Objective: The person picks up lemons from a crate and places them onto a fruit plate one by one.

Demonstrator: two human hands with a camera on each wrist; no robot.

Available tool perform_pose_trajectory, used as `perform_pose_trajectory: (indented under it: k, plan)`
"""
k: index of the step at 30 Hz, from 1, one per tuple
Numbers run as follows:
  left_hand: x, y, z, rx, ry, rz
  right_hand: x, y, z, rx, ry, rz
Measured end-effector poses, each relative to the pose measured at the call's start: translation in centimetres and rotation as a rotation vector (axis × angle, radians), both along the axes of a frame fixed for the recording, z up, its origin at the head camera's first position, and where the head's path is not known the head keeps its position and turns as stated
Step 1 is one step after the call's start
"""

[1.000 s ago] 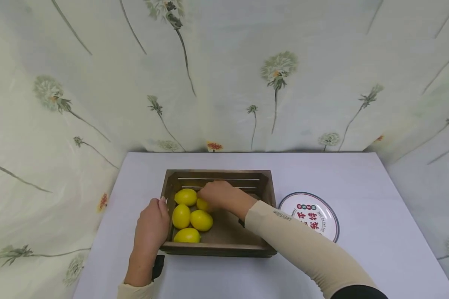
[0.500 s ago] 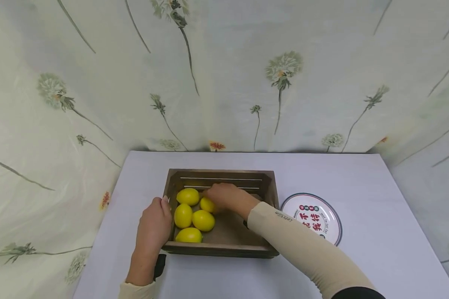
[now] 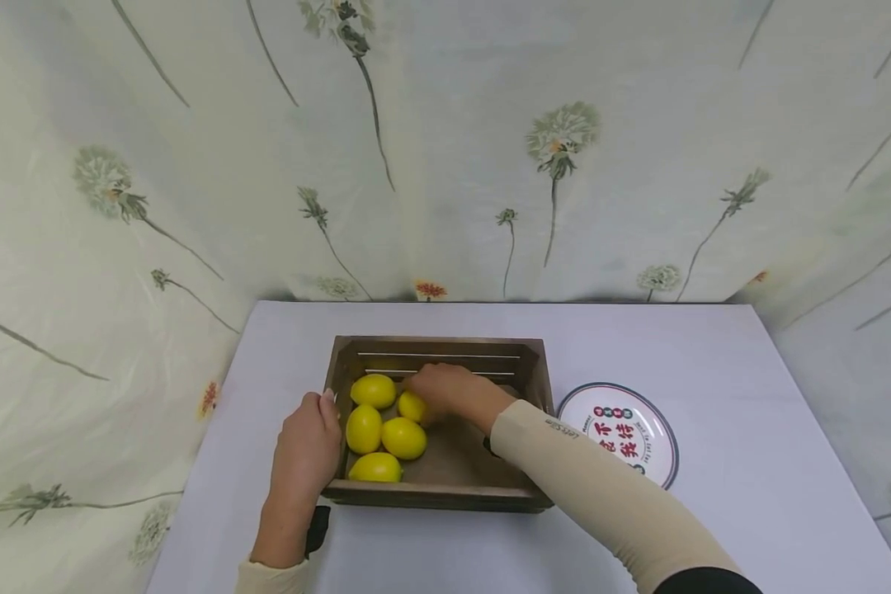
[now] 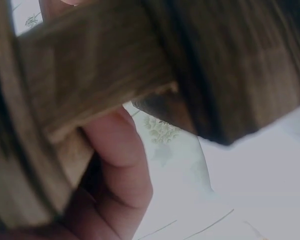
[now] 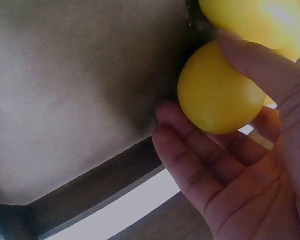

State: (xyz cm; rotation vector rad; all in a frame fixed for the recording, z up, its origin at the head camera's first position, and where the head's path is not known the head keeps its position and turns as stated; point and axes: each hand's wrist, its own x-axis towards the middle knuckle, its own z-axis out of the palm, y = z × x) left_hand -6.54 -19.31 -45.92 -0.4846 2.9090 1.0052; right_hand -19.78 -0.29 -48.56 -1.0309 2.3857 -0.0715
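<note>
A brown slatted wooden crate [image 3: 445, 497] stands on the table with several yellow lemons [image 3: 404, 438] gathered along its left side. My left hand [image 3: 306, 445] grips the crate's left wall; in the left wrist view a curled finger [image 4: 122, 150] comes round under a wooden slat [image 4: 97, 65]. Reaching into the crate from the right, my right hand [image 3: 456, 398] holds one lemon [image 5: 220, 92] near the back, beside the others. The thumb lies across its top and the fingers curve under it. Another lemon [image 5: 262, 22] shows right behind the thumb.
To the right of the crate lies a round white plate [image 3: 649, 429] with a dark rim and red lettering, partly covered by my right sleeve [image 3: 586, 487]. A white tabletop [image 3: 742, 462] is under everything, and a flower-printed cloth [image 3: 445, 165] hangs behind it.
My right hand and its lemon have shifted very slightly right inside the crate since the first frame. The head view has moved a little too. My left hand stays on the crate's wall.
</note>
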Motion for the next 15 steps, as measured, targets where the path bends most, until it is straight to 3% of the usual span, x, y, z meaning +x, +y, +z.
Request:
perform_pose_trajectory:
  k: [15]
  plan:
    - [0.2,0.12,0.11,-0.002,0.023,0.001,0.6,-0.1,0.69,-0.015,-0.012,-0.026]
